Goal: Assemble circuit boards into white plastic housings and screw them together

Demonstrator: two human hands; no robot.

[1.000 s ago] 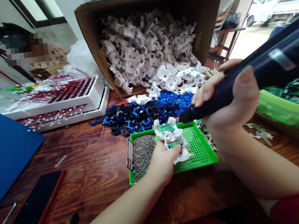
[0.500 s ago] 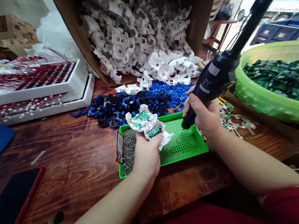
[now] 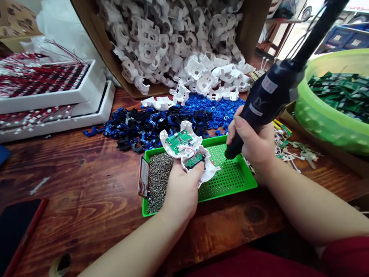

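Note:
My left hand (image 3: 185, 185) is closed on a white plastic housing (image 3: 210, 171) that carries green circuit boards (image 3: 181, 142) and a thin red wire. The thumb lies across its lower part. Beneath it stands a green perforated tray (image 3: 236, 186), with a heap of small metal screws (image 3: 158, 174) at its left end. My right hand (image 3: 256, 144) is wrapped round a dark electric screwdriver (image 3: 258, 102), tilted with its tip down over the tray's right part. The tip is apart from the housing. Whether a screw sits on the tip cannot be made out.
Behind the tray lie black and blue plastic parts (image 3: 155, 126). A cardboard box (image 3: 96, 45) holds many white housings (image 3: 169, 34). White foam trays (image 3: 94, 94) with red wires stand left, a phone (image 3: 10, 248) nearer. At right is a yellow-green basin (image 3: 319, 113) of circuit boards.
The housing in my left hand has shifted slightly right, closer to the screwdriver. My right hand keeps its hold, nearly still. The camera view has shifted a little.

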